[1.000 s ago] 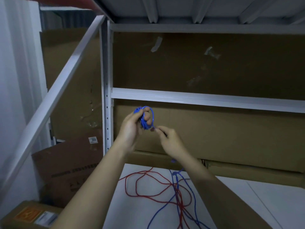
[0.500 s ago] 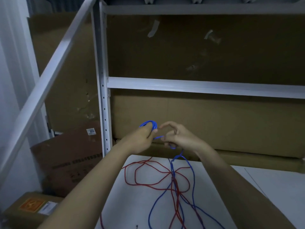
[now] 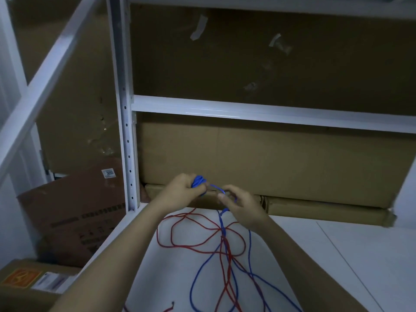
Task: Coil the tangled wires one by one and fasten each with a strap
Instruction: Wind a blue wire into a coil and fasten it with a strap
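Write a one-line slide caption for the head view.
Left hand grips blue coil; right hand feeds blue wire above red wire.

The scene is dim, with a cool bluish cast and no lamp in sight. The brightest surface is the white shelf board (image 3: 337, 255) at the bottom, and a thin streak of glare runs along the white crossbar (image 3: 213, 113), so the light probably comes from above and behind the camera. The cardboard panels (image 3: 258, 55) behind the rack sink into murky brown shadow, with noise and little detail. Wide-angle distortion bends the rack's upright post (image 3: 126, 131) and the slanting rail at the left edge. The hands are slightly soft, and the fine print on the leaning box (image 3: 74, 212) is too blurred to read.
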Demonstrator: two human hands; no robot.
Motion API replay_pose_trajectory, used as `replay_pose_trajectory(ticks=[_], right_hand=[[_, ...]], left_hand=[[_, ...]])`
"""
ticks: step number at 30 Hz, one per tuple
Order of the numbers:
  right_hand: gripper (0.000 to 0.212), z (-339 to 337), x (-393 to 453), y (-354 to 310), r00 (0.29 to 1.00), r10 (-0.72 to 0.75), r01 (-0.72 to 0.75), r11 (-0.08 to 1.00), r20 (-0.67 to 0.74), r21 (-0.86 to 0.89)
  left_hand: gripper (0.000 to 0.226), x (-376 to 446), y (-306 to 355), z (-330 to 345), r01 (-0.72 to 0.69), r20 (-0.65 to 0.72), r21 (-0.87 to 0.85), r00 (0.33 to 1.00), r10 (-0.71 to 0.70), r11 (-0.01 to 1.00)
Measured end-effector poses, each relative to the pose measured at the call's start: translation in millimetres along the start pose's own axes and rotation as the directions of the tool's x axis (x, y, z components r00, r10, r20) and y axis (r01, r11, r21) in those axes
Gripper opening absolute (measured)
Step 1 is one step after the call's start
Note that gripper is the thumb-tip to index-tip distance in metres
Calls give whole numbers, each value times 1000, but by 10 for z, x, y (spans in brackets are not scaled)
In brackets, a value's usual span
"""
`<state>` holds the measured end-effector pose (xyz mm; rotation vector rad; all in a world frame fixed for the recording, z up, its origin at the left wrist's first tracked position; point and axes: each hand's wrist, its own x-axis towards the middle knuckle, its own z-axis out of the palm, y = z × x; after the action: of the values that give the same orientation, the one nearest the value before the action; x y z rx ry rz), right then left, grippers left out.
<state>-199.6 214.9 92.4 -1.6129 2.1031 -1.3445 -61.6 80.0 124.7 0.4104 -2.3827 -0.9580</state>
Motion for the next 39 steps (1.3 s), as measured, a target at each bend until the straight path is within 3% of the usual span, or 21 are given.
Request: replay_pose_trajectory(ticks=[3, 5, 8, 10, 14, 17, 18, 20, 22, 24, 25, 28, 31, 32, 35, 36, 38, 39], right_hand=[[24, 106, -47, 31, 999, 31, -29, 995, -20, 93], [22, 140, -33, 89, 984, 47, -29, 994, -169, 105], [25, 72, 52, 141, 891, 130, -33, 974, -435, 224], [26, -81, 178, 87, 845, 189, -77, 969, -500, 237], [16, -414, 427, -9, 863, 126, -159, 987, -489, -27], [21, -633, 613, -147, 900, -5, -209, 873, -437, -441], [22, -710, 691, -252, 908, -21, -205, 850, -419, -486], [17, -883, 840, -516, 912, -18, -140, 926, -411, -352], [10, -1005, 893, -782, 939, 41, -24, 998, -341, 52], [11, -1018, 864, -908, 987, 65, -3, 922, -148, 386], [13, -1007, 836, -907, 997, 65, -42, 883, -34, 468], [14, -996, 772, -854, 976, 102, -169, 911, 190, 377], [19, -1093, 823, -861, 990, 91, -133, 874, 110, 468], [22, -1097, 837, -871, 992, 100, -126, 896, 83, 426], [30, -1070, 839, -915, 992, 110, -114, 991, 60, 67], [30, -1092, 858, -923, 996, 80, -84, 992, 47, 98], [28, -1141, 859, -974, 1000, -6, 8, 919, -6, 393], [27, -1140, 864, -986, 998, -56, 69, 888, -41, 454]], left_hand=[[34, 24, -40, 93, 7, -145, -160, 989, -31, 987], [35, 54, -39, 125, 10, -212, -270, 975, -69, 963], [32, 127, 58, 85, -18, -275, -367, 957, -90, 930], [32, 211, 173, 4, -64, -341, -391, 937, -80, 918], [31, 387, 451, -229, -169, -457, -454, 887, -66, 875], [30, 488, 669, -354, -248, -500, -471, 866, -25, 846], [30, 516, 736, -383, -260, -504, -472, 863, -16, 842], [30, 577, 838, -439, -278, -518, -478, 855, -11, 833], [28, 631, 898, -498, -294, -539, -468, 842, -5, 833], [25, 672, 931, -545, -305, -552, -451, 834, 7, 839], [25, 685, 934, -561, -307, -555, -443, 831, 11, 842], [29, 696, 904, -577, -310, -568, -418, 823, 21, 854], [30, 692, 841, -579, -289, -577, -396, 817, 9, 871], [32, 688, 828, -575, -284, -578, -391, 816, 6, 875], [37, 662, 814, -561, -262, -587, -337, 809, 16, 904], [37, 655, 817, -563, -261, -590, -340, 807, 11, 903], [32, 650, 824, -569, -268, -587, -389, 809, -14, 881], [29, 655, 824, -577, -267, -589, -399, 808, -22, 877]])
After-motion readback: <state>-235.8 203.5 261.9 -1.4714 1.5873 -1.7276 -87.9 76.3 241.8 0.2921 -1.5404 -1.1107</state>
